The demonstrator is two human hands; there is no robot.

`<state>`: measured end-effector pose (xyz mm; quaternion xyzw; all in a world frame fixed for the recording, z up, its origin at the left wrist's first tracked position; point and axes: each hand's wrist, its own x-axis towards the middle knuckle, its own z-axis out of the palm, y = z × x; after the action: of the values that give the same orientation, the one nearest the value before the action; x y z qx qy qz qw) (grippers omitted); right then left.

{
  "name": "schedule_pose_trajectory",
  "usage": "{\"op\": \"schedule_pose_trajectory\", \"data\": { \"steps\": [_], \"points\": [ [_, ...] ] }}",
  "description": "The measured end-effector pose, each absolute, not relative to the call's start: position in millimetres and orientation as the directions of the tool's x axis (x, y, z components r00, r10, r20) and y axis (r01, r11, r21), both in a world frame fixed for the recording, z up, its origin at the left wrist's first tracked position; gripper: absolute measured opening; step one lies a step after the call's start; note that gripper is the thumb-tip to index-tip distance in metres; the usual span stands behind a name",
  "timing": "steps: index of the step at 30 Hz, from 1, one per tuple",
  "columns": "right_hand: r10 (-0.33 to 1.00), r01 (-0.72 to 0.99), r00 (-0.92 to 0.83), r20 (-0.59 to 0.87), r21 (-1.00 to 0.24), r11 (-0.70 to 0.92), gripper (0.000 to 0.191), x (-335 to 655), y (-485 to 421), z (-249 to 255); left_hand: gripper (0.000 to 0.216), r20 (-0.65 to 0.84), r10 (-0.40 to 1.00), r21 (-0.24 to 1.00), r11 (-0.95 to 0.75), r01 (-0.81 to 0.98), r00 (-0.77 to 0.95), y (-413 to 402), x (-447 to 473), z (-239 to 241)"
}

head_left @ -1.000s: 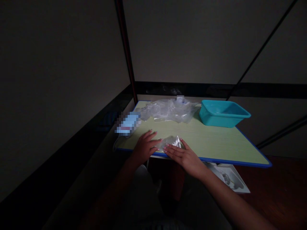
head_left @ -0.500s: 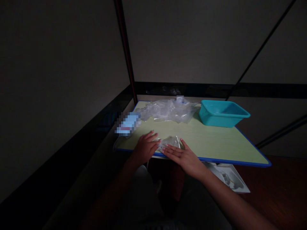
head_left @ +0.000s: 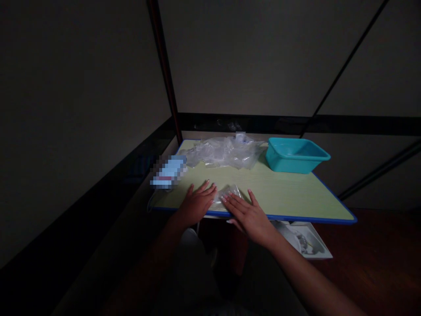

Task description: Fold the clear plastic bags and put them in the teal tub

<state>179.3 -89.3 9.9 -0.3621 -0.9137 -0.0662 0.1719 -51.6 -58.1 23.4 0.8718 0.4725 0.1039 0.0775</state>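
A small clear plastic bag (head_left: 226,193) lies near the front edge of a pale green table (head_left: 283,193) with a blue rim. My left hand (head_left: 196,202) lies flat on the table with its fingers spread, fingertips touching the bag's left side. My right hand (head_left: 246,211) also lies flat and open, its fingers pressing on the bag's right part. Neither hand grips anything.
A heap of clear plastic bags (head_left: 226,151) sits at the table's back. A turquoise tub (head_left: 294,155) stands at the back right. A blurred light-blue object (head_left: 167,172) rests at the left edge. A white tray (head_left: 304,239) lies on the floor below. Walls enclose the left and back.
Both hands have flattened further onto the small bag and closed in on it slightly. The view has shifted a little, so everything sits further left in the picture.
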Motion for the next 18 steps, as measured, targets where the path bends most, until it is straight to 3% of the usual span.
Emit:
{"op": "schedule_pose_trajectory", "data": {
  "steps": [9, 18],
  "points": [
    [0.798, 0.859, -0.493, 0.346, 0.047, 0.51, 0.059, 175, -94, 3, 0.044, 0.098, 0.85, 0.222, -0.526, 0.821, 0.518, -55, -48, 24],
    [0.823, 0.868, -0.481, 0.301, 0.03, 0.496, 0.06, 175, -96, 3, 0.054, 0.185, 0.795, 0.217, -0.607, 0.765, 0.578, -60, -37, 24]
  ]
}}
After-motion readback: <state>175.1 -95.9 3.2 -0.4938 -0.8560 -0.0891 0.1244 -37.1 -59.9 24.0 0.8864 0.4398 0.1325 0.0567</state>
